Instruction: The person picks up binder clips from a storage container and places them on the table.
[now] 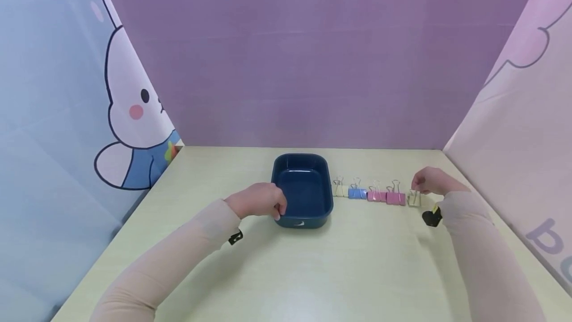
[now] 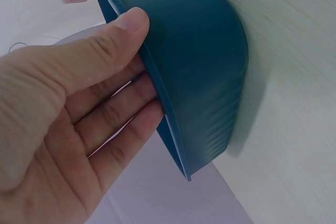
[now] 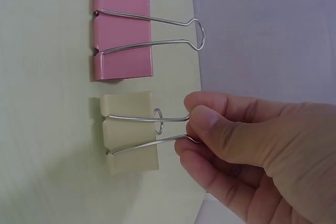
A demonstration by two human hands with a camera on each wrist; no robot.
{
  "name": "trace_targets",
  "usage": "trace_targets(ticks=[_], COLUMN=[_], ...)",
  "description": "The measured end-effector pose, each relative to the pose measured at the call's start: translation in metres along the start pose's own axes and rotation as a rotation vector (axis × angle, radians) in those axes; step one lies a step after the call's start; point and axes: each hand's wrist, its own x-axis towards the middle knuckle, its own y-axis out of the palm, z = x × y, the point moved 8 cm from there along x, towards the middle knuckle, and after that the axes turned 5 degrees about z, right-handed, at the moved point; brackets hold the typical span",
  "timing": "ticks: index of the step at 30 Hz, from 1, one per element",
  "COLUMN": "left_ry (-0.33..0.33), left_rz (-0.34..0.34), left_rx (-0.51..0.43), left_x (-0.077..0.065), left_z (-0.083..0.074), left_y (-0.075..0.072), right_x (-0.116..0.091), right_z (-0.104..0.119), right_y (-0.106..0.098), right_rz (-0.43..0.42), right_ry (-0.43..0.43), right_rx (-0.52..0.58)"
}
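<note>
My left hand point(image 1: 261, 200) grips the near left rim of a dark blue tray point(image 1: 300, 222), its thumb outside and fingers inside in the left wrist view. At the right, my right hand point(image 1: 432, 181) pinches the wire handle of a cream binder clip point(image 3: 131, 132) between thumb and fingers. That clip is at the right end of a row. Left of it come a pink binder clip point(image 3: 123, 35), another pink clip point(image 1: 376, 196), a blue clip point(image 1: 357, 193) and a pale yellow clip point(image 1: 340, 191) beside the tray. Their wire handles point up.
The light wooden table point(image 1: 286, 272) carries the tray and the clips. A purple backdrop point(image 1: 313, 53) stands behind it. Printed cloth panels flank both sides, the left one with a cartoon rabbit point(image 1: 138, 108).
</note>
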Motion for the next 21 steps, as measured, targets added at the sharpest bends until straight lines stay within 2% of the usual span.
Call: trace_targets(ticks=[21], left_ry=[-0.001], left_rz=[-0.001], left_rx=[0.002], left_x=[0.0005], left_z=[-0.0010], left_y=[-0.0006], right_x=[0.0052], right_z=[-0.0011], right_y=[0.0068], right_rz=[-0.021], right_ry=[-0.011], right_rx=[0.024])
